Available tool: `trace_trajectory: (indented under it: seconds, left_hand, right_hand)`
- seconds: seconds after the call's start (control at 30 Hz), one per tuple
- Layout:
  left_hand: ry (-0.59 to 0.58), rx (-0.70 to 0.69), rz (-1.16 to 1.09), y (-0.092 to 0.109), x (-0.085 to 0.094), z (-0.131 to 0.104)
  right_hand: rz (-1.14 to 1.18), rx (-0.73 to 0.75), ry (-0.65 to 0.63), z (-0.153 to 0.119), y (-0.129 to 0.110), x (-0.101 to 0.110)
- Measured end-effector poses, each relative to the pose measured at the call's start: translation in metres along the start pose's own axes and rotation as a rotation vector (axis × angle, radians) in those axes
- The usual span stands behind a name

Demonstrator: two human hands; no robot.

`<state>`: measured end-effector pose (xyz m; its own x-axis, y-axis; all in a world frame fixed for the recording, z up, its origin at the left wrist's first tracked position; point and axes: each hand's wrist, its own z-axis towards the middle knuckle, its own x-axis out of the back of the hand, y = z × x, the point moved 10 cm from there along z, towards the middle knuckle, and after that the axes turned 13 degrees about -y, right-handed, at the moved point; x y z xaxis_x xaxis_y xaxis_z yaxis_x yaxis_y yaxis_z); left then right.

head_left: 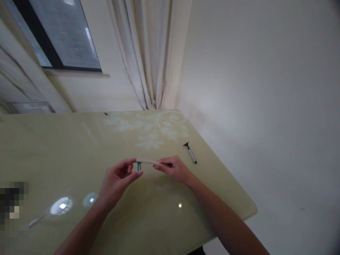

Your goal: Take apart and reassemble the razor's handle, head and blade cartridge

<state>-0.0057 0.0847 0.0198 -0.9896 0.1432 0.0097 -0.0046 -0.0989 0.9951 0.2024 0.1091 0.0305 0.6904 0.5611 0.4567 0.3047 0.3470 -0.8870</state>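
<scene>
My left hand (117,180) holds a small teal-and-white piece (139,166) between thumb and fingertips. That piece sits at the left end of a slim, pale, curved handle (148,161); whether the two are joined I cannot tell. My right hand (174,168) pinches the handle's other end, thumb below and fingers on top, and hides part of it. Both hands are above the table (164,219). A razor (191,153) with a black head and grey handle lies on the table, beyond and right of my right hand.
Near the far table edge lies a small dark object (106,113). At the left there is a white cable-like strip (37,220) and a blurred-out patch. A wall (252,106) runs along the table's right side. Curtains (148,53) hang behind the far edge.
</scene>
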Motion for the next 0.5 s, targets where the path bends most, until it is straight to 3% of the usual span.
trace_trajectory:
  seconds: [0.2, 0.4, 0.5]
  left_hand:
    - [0.022, -0.003, 0.004, 0.005, 0.002, -0.002]
    - [0.001, 0.015, 0.035, 0.001, 0.001, 0.0]
    - [0.009, 0.013, 0.005, 0.001, 0.001, 0.0]
  right_hand:
    - [0.069, 0.016, -0.1, 0.0, 0.004, -0.011]
    - [-0.023, -0.011, 0.052, -0.002, 0.003, 0.009]
    - [-0.012, 0.026, -0.005, -0.001, -0.002, 0.001]
